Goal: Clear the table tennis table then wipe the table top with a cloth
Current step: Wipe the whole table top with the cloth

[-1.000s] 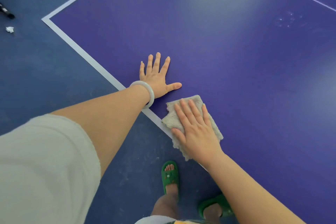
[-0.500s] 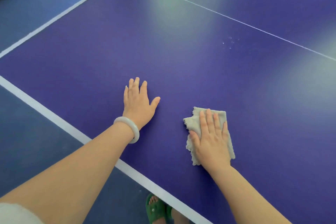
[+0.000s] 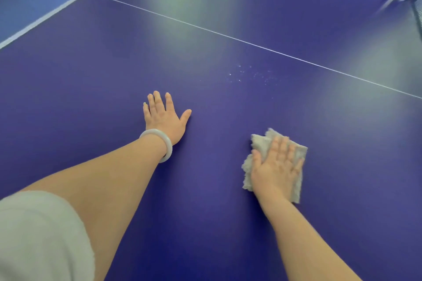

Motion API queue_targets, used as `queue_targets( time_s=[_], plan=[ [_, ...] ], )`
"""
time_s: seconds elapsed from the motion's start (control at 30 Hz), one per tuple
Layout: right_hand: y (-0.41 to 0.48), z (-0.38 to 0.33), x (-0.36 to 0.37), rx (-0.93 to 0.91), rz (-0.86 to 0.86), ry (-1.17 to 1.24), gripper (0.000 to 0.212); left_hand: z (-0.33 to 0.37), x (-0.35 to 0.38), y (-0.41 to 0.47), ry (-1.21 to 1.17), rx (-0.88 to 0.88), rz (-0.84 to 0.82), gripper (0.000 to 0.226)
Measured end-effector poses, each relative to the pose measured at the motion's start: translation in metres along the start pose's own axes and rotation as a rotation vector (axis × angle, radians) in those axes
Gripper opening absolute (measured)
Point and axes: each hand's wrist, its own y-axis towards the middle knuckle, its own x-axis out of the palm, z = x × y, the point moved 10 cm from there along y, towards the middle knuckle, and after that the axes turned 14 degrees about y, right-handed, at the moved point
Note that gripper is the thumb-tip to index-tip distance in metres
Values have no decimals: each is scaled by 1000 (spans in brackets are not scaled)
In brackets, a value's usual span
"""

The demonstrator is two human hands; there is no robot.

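Purple table tennis worktop (image 3: 228,18), white specks (image 3: 249,74) at 12 o'clock of the grey fluffy cloth (image 3: 260,143).
Soft, light, it bunches easily: right hand (image 3: 275,166) presses it flat, grip released; left hand (image 3: 163,117) splayed, empty.

Head-worn view, close, forward and down over the table top (image 3: 114,70).

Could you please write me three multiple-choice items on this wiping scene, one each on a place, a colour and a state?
1. Where do the white specks lie?
A. beyond both hands
B. under the cloth
C. on the floor

2. What colour is the bangle on the left wrist?
A. red
B. white
C. black

3. How is the right hand placed?
A. lifted clear
B. clenched in a fist
C. flat on the cloth

Answers: 1 A, they sit on the table top past the fingertips; 2 B, it looks pale white; 3 C, fingers are spread over it.
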Motion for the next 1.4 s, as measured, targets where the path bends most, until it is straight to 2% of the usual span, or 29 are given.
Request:
queue_targets(
  time_s=[0.1,0.17,0.23,0.33,0.4,0.43,0.57,0.63,0.73,0.83,0.9,0.97,1.0,1.07,1.13,1.2,1.3,1.33,1.4],
  plan=[
    [-9,-48,20,-367,-72,-62,71,8,-1,13,-8,-97,22,83],
    [-5,-43,20,-503,-138,-68,70,9,-3,16,-38,-164,52,81],
    [30,-9,1,-415,-68,-70,70,10,-4,18,-42,-184,85,80],
    [95,50,-34,-11,47,-46,69,12,-5,18,-42,-186,109,80],
    [118,43,-33,96,69,-15,71,11,-5,20,-38,-192,120,79],
    [123,27,-27,74,65,-11,72,12,-4,19,-31,-193,118,79],
    [128,-31,-3,-202,8,-46,73,12,-5,19,-15,-197,123,79],
    [150,-17,-12,-139,19,-40,71,12,-4,20,-15,-200,115,80],
    [197,14,-34,77,49,13,70,12,-3,19,-14,-209,117,83],
    [235,-4,-36,150,54,62,72,13,-2,22,9,-214,105,84],
    [239,-49,-17,-9,-22,66,74,13,-2,23,17,-211,93,84],
    [220,-97,8,-298,-120,35,76,14,-2,22,19,-209,93,84],
    [209,-108,16,-414,-162,14,78,14,-2,22,20,-208,91,84],
    [210,-98,13,-500,-177,-33,80,13,-2,21,14,-204,88,83],
    [241,-61,-11,-392,-77,-62,76,13,-2,22,13,-204,90,84],
    [277,-21,-34,-159,-15,-50,72,14,-2,23,20,-205,85,84],
    [308,-16,-44,60,17,43,71,13,0,22,25,-207,81,84],
    [314,-32,-41,60,30,64,69,13,0,22,26,-209,80,84],
    [316,-87,-28,-100,11,21,61,13,2,23,30,-210,76,83]
  ],
)
